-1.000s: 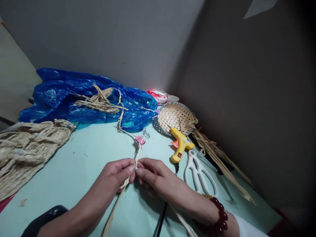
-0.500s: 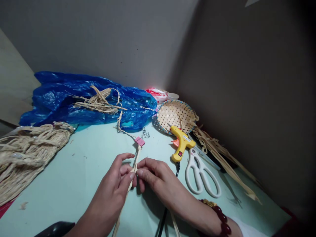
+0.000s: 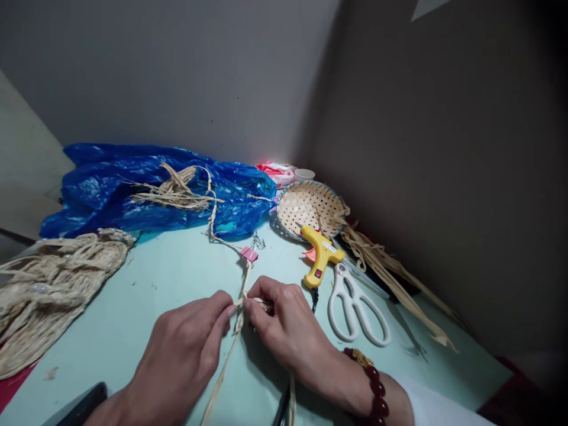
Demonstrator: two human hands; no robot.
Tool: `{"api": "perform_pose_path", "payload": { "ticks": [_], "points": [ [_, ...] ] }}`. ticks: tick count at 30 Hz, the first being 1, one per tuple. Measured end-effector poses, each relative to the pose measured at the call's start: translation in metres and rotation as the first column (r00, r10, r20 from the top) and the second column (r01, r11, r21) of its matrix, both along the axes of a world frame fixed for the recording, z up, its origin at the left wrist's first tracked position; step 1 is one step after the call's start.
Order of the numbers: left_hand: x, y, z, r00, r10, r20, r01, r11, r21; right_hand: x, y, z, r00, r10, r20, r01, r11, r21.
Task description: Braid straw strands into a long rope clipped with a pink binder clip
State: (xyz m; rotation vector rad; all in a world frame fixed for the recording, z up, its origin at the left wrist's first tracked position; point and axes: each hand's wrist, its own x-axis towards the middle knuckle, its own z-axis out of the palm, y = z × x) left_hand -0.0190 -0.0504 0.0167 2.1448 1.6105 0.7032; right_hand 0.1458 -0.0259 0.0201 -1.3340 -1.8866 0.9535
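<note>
Where walls meet, cluttered table (image 3: 146,296).

Pale green table (image 3: 146,296), set in a corner between two grey walls. On it, at the back: crumpled blue plastic bag (image 3: 133,189) with loose straw on top, and round woven basket (image 3: 310,208); at the left edge, big bundle of straw rope (image 3: 48,284). Nearer the front: pink binder clip (image 3: 249,254), yellow glue gun (image 3: 320,255), white scissors (image 3: 355,305), long dry straw strips (image 3: 394,278) at the right.
</note>
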Motion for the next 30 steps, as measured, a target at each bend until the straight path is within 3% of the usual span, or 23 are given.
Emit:
{"api": "perform_pose_path", "payload": {
  "ticks": [4, 6, 8, 10, 13, 16, 18, 20, 23, 25, 26, 27, 28, 30],
  "points": [
    [0.007, -0.011, -0.003, 0.999, -0.039, -0.022, 0.040, 0.996, 0.073, -0.001, 0.001, -0.004, 0.995, 0.021, -0.093, -0.026, 0.998, -0.052],
    [0.011, -0.015, -0.009, 0.993, -0.082, -0.088, 0.100, 0.970, 0.224, 0.000, 0.003, -0.008, 0.971, 0.025, -0.239, -0.063, 0.986, -0.154],
    [0.013, -0.016, -0.015, 0.967, -0.145, -0.211, 0.221, 0.889, 0.401, 0.001, 0.005, -0.010, 0.925, 0.002, -0.381, -0.121, 0.950, -0.289],
    [0.013, -0.016, -0.020, 0.916, -0.157, -0.370, 0.348, 0.770, 0.534, 0.002, 0.006, -0.009, 0.877, -0.037, -0.479, -0.176, 0.903, -0.392],
    [0.015, -0.015, -0.027, 0.844, -0.053, -0.533, 0.438, 0.642, 0.629, 0.001, 0.006, -0.007, 0.839, -0.080, -0.538, -0.205, 0.870, -0.449],
    [0.017, -0.018, -0.032, 0.823, 0.001, -0.568, 0.438, 0.635, 0.636, 0.000, 0.005, -0.007, 0.833, -0.085, -0.547, -0.210, 0.866, -0.455],
    [0.016, -0.021, -0.029, 0.826, -0.044, -0.561, 0.448, 0.655, 0.608, 0.000, 0.004, -0.008, 0.841, -0.084, -0.535, -0.193, 0.877, -0.441],
    [0.011, -0.022, -0.020, 0.882, -0.131, -0.452, 0.405, 0.701, 0.588, 0.001, 0.003, -0.007, 0.855, -0.082, -0.513, -0.179, 0.881, -0.439],
    [0.002, -0.017, -0.001, 0.981, -0.189, -0.036, 0.184, 0.865, 0.467, 0.005, 0.001, -0.004, 0.860, -0.083, -0.503, -0.178, 0.876, -0.448],
    [0.001, -0.008, 0.008, 0.972, -0.049, 0.232, 0.006, 0.983, 0.183, 0.006, 0.000, -0.002, 0.855, -0.092, -0.511, -0.161, 0.888, -0.430],
    [0.002, -0.003, 0.010, 0.940, 0.023, 0.340, -0.013, 0.999, -0.033, 0.007, 0.000, -0.001, 0.851, -0.088, -0.517, -0.163, 0.892, -0.421],
    [0.004, 0.002, 0.010, 0.890, 0.058, 0.453, 0.067, 0.965, -0.254, 0.007, 0.001, -0.001, 0.851, -0.077, -0.519, -0.168, 0.897, -0.410],
    [0.007, 0.007, 0.008, 0.815, 0.075, 0.574, 0.206, 0.889, -0.410, 0.007, 0.001, -0.002, 0.858, -0.060, -0.511, -0.172, 0.902, -0.395],
    [0.013, 0.014, 0.000, 0.684, 0.205, 0.700, 0.332, 0.767, -0.549, 0.009, 0.002, -0.003, 0.889, -0.011, -0.458, -0.166, 0.924, -0.345]
  ]
}}
